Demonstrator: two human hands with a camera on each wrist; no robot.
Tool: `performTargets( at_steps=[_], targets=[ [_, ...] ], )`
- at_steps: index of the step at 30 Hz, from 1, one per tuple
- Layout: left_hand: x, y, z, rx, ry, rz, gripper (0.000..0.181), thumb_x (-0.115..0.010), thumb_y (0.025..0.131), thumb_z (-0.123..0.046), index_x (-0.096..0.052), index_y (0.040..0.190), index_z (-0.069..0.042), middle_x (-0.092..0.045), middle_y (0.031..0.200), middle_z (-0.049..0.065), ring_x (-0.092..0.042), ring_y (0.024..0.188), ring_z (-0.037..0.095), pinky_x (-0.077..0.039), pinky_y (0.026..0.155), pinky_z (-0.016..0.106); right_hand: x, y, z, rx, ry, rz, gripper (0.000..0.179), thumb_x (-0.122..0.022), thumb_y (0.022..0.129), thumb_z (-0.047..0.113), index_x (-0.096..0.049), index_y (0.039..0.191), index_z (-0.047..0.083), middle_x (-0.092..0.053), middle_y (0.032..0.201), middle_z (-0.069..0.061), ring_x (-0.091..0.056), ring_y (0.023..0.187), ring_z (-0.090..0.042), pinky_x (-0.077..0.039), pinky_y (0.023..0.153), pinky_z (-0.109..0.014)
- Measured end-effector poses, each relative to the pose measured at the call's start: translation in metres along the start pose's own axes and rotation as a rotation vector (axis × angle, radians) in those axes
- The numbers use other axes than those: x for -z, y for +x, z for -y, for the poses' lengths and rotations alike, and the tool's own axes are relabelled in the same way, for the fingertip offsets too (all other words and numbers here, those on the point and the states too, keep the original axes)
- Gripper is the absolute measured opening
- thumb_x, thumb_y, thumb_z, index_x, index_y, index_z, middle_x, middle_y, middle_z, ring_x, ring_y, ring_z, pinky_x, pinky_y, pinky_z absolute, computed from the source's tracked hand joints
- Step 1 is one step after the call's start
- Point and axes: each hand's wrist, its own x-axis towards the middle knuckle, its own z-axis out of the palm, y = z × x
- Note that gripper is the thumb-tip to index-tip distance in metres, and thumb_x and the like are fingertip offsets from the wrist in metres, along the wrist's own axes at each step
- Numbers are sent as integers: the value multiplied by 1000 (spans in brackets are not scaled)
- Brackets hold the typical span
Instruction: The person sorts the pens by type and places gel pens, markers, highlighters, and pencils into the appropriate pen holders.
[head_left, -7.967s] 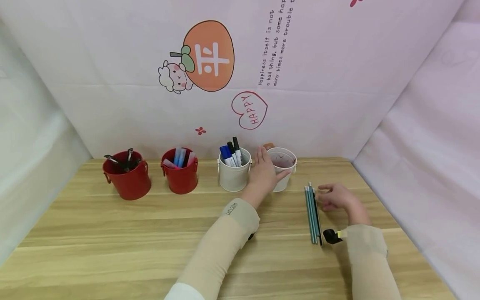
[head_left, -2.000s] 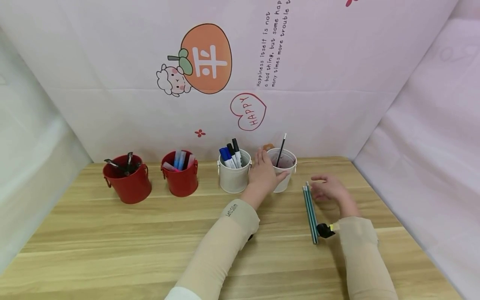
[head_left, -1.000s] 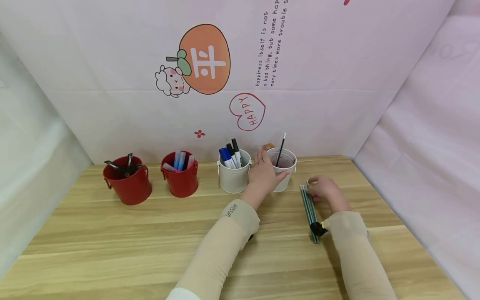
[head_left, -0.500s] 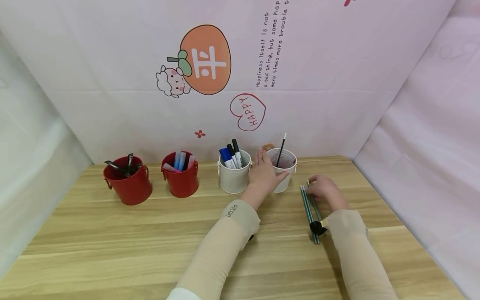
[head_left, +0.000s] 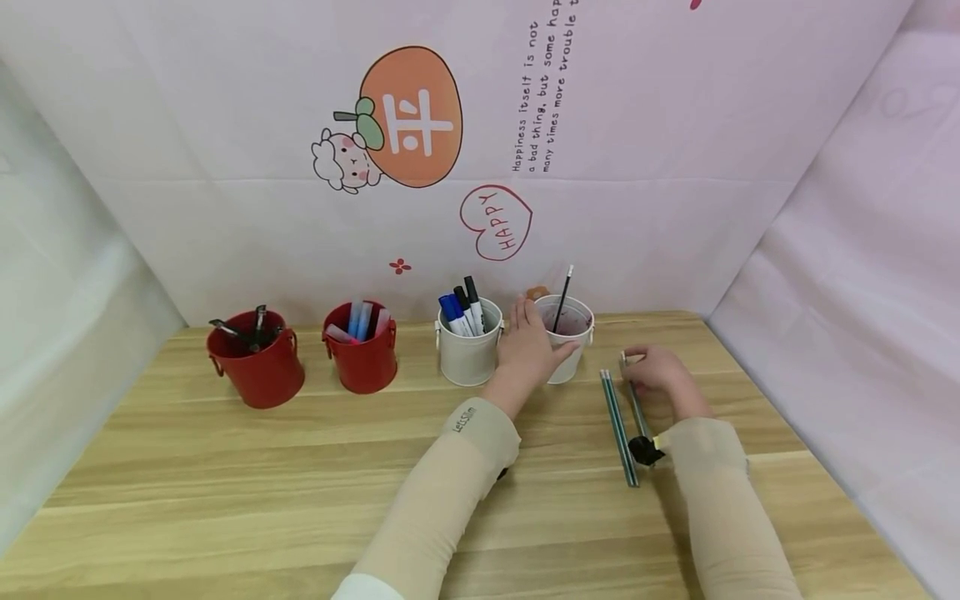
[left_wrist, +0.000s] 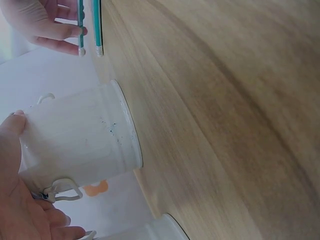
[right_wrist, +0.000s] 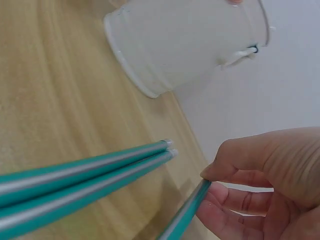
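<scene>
My left hand rests against the near-right white bucket, fingers straight along its left side and thumb across its front rim. A black pencil with a white end leans inside that bucket. To the right, my right hand pinches a green pencil near its white-tipped end between thumb and fingers. The pencil slants down toward the table, its lower part partly hidden by the black wrist camera. Left of it, two more green pencils lie side by side on the wood.
Left of my left hand stands another white bucket with blue and black markers. Farther left are a red bucket with highlighters and a red bucket with dark-handled tools. A printed white cloth rises behind the wooden table.
Since the earliest frame, the black pencil has gone into the white bucket. My right hand has taken hold of a green pencil and drawn it rightward from the other two. My left hand stays.
</scene>
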Motion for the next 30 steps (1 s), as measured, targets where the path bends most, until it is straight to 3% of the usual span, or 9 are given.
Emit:
performTargets(
  at_steps=[5, 12, 21, 30],
  targets=[
    [0, 0, 1, 0, -2, 7, 109, -54, 92, -74, -16, 162, 0, -16, 169, 18, -21, 154, 26, -39, 115, 42, 9, 0, 1, 4, 19, 10, 61, -61, 93, 4, -37, 145, -18, -63, 106, -26, -64, 74, -15, -62, 73, -35],
    [0, 0, 0, 4, -11, 16, 109, -55, 92, -74, -15, 162, -1, -15, 170, 17, -21, 155, 25, -38, 115, 42, 21, -5, 11, 17, 105, -24, 64, -56, 94, 2, -32, 152, -14, -58, 116, -24, -62, 81, -15, -61, 84, -39],
    [-1, 1, 1, -1, -8, 2, 108, -55, 92, -73, -17, 162, 0, -16, 169, 17, -22, 154, 25, -40, 114, 43, 31, -13, 25, 101, 206, -73, 62, -54, 100, 2, -28, 155, -11, -54, 116, -20, -66, 85, -13, -60, 86, -36],
    [-2, 1, 1, 1, -6, 4, 108, -54, 92, -74, -16, 162, 0, -16, 169, 17, -22, 154, 26, -40, 114, 42, 39, -17, 38, 137, 330, -107, 65, -54, 101, 3, -26, 158, -6, -48, 117, -14, -61, 82, -4, -59, 79, -22]
  ],
)
